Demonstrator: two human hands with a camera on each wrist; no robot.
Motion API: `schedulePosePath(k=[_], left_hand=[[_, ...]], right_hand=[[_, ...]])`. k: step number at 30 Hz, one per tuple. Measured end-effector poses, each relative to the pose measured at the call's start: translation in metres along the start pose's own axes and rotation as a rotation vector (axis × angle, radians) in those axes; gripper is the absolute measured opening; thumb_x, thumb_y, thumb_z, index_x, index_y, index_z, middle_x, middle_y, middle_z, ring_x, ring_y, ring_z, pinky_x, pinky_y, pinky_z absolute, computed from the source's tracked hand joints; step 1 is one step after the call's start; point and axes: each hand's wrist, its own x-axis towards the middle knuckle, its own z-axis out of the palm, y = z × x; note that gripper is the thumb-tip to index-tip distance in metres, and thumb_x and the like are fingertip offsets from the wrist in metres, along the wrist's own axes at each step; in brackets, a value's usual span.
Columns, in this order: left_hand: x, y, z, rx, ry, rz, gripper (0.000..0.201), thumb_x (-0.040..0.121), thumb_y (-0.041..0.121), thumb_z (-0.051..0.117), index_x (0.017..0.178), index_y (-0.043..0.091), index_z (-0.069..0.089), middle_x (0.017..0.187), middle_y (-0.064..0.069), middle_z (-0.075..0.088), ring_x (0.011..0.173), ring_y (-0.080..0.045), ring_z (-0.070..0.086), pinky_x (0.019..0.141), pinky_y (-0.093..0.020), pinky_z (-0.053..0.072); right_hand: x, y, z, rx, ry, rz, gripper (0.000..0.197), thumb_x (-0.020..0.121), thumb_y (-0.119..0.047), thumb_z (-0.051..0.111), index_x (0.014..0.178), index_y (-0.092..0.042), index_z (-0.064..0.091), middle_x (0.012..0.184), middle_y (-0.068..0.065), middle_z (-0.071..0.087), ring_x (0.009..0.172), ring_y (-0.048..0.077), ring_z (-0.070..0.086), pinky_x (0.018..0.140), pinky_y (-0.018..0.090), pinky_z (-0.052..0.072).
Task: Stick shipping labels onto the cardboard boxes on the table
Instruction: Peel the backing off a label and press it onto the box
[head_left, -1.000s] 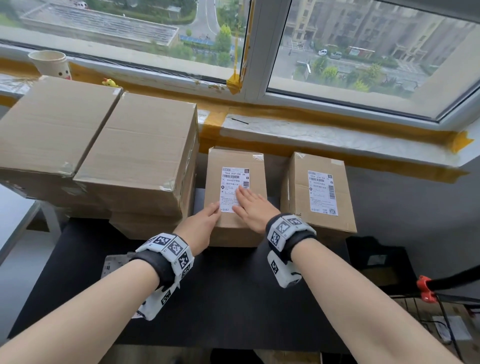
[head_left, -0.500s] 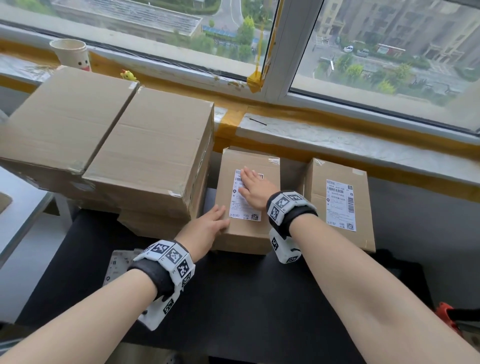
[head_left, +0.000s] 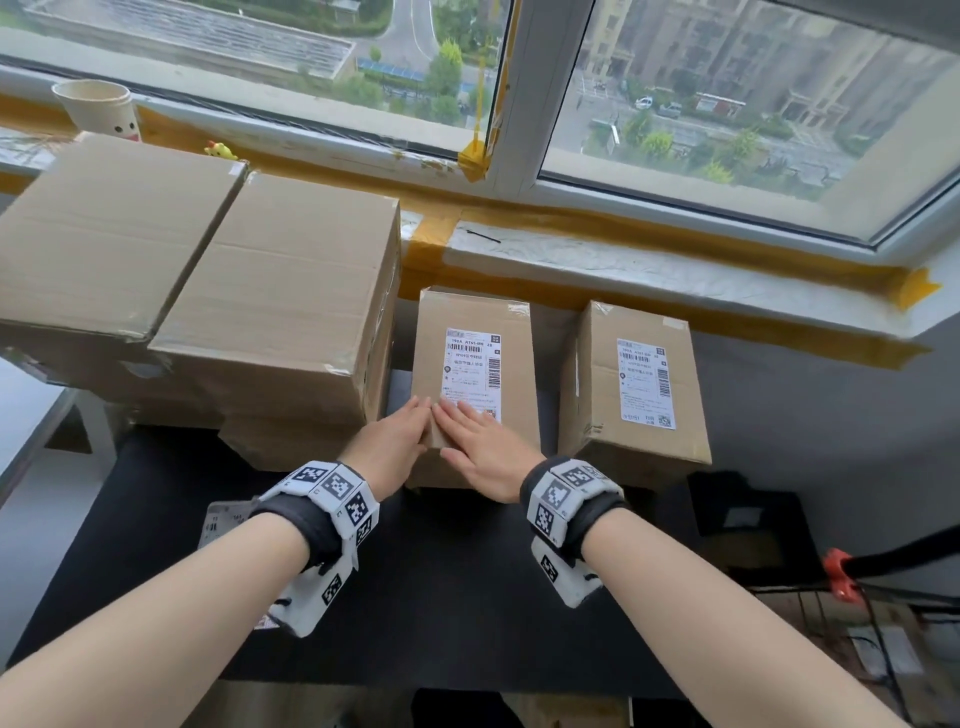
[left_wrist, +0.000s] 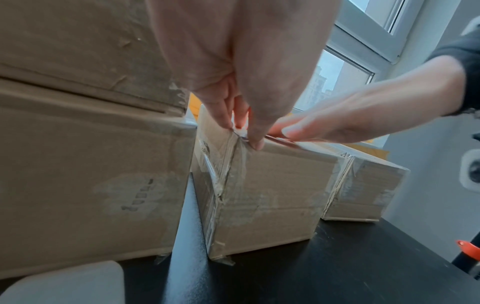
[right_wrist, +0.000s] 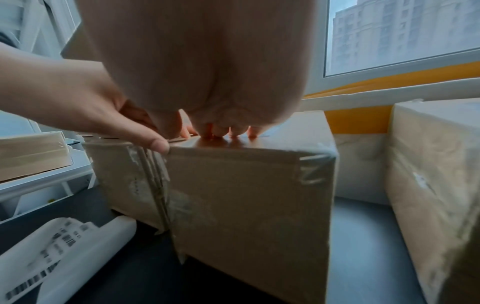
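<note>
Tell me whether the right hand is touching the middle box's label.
Touching. In the head view the right hand lies flat with its fingers over the lower edge of the label on the middle box.

label text (head_left: 471, 370): too small to read
label's near edge: hidden under the right hand (head_left: 480, 453)
label roll (right_wrist: 55, 254): blurred, possibly cut off at the frame edge

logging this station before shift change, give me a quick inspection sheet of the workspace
surface: black table, partly bare.
job's things: middle box and right box each carry a label; large stacked boxes show none; label roll at left.
clutter: paper cup, yellow toy on the sill.
grippers: left hand flat at middle box's near-left corner; right hand flat on its top, over the label's lower edge.
cables: black cables lower right.
surroundings: window, yellow tape.
</note>
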Motion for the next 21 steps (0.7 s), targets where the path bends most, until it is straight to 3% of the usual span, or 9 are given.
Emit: schedulePosePath(k=[8, 11, 13, 15, 19, 21], left_hand=[[-0.001, 0.000, 0.000, 0.008, 0.014, -0.011, 0.057, 0.094, 0.013, 0.047, 0.146, 0.012, 0.023, 0.155, -0.007, 0.025, 0.135, -0.028, 0.039, 0.105, -0.038, 0.039], [-0.002, 0.003, 0.002, -0.028, 0.039, -0.035, 0.051, 0.092, 0.009, 0.048, 0.140, 0.011, 0.030, 0.146, -0.008, 0.040, 0.126, -0.033, 0.048, 0.096, -0.041, 0.044], [-0.002, 0.005, 0.003, -0.083, 0.064, -0.049, 0.040, 0.090, 0.008, 0.051, 0.128, 0.009, 0.038, 0.136, -0.008, 0.047, 0.117, -0.034, 0.053, 0.091, -0.042, 0.047], [-0.001, 0.008, 0.003, -0.155, 0.100, -0.102, 0.041, 0.088, 0.010, 0.057, 0.126, 0.008, 0.040, 0.141, -0.008, 0.041, 0.124, -0.030, 0.048, 0.098, -0.040, 0.043], [0.001, 0.010, 0.007, -0.390, 0.114, -0.330, 0.062, 0.090, 0.024, 0.056, 0.143, 0.006, 0.028, 0.144, -0.012, 0.041, 0.131, -0.030, 0.042, 0.105, -0.037, 0.035], [0.005, 0.007, 0.012, -0.458, 0.111, -0.384, 0.054, 0.092, 0.023, 0.052, 0.140, 0.004, 0.036, 0.141, -0.014, 0.046, 0.128, -0.030, 0.045, 0.103, -0.035, 0.037]], right_hand=[[-0.023, 0.021, 0.010, -0.005, 0.092, 0.155, 0.060, 0.102, -0.040, 0.025, 0.151, -0.015, 0.003, 0.160, 0.001, 0.000, 0.148, 0.014, 0.000, 0.119, 0.029, 0.000], [-0.029, 0.030, 0.013, 0.022, 0.140, 0.215, 0.061, 0.101, -0.041, 0.026, 0.151, -0.014, 0.003, 0.160, 0.001, -0.001, 0.148, 0.013, -0.001, 0.120, 0.029, 0.001], [-0.032, 0.033, 0.015, 0.112, 0.186, 0.252, 0.062, 0.101, -0.040, 0.027, 0.151, -0.013, 0.003, 0.160, 0.002, -0.002, 0.148, 0.013, -0.002, 0.120, 0.028, 0.001], [-0.033, 0.032, 0.017, 0.291, 0.283, 0.301, 0.063, 0.101, -0.038, 0.032, 0.151, -0.012, 0.005, 0.160, 0.000, -0.002, 0.147, 0.012, -0.002, 0.119, 0.027, 0.003], [-0.028, 0.035, 0.017, 0.668, 0.492, 0.473, 0.062, 0.097, -0.024, 0.048, 0.149, -0.011, 0.016, 0.158, 0.003, 0.017, 0.145, 0.018, 0.020, 0.115, 0.028, 0.017], [-0.022, 0.041, 0.020, 0.813, 0.510, 0.514, 0.061, 0.094, -0.018, 0.053, 0.148, -0.011, 0.023, 0.150, 0.004, 0.036, 0.137, 0.021, 0.038, 0.114, 0.031, 0.027]])
